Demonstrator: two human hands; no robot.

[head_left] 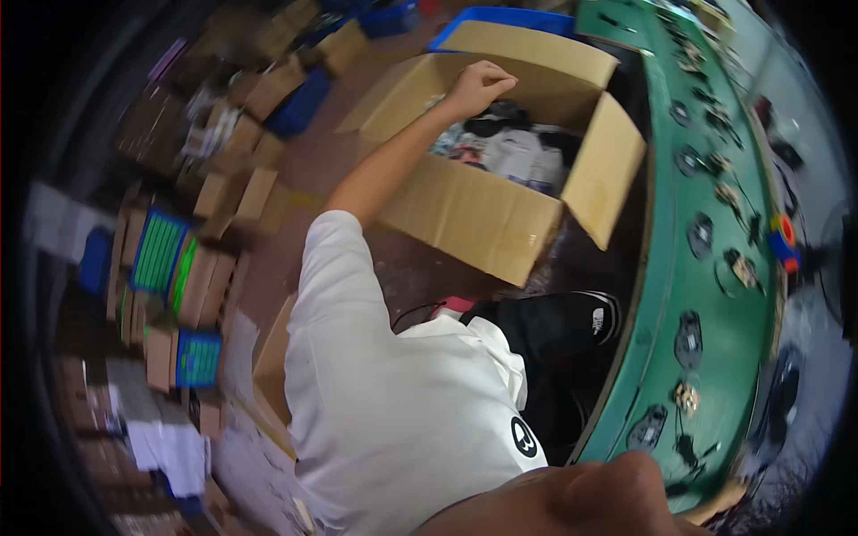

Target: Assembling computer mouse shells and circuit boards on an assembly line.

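My left hand (481, 87), at the end of a bare forearm below a white short sleeve, is over a large open cardboard box (474, 214). Its fingers are curled in and the thumb lies close to them; nothing shows between them. Inside the box lies a jumble of white, black and reddish packed items (514, 152). Only a small part of my right hand (728, 497) shows at the lower right, by the edge of a green work surface (666, 295); its fingers are hidden. Nearest to it are a dark oval part (647, 429) and a small piece with wires (686, 447).
Along the green surface lie several more dark oval parts (688, 339) and wired pieces (740, 268). A red and blue tape roll (784, 241) sits at its far right edge. Stacked cartons (206, 286) and blue bins (299, 103) fill the left. Behind the box stands a blue crate (500, 16).
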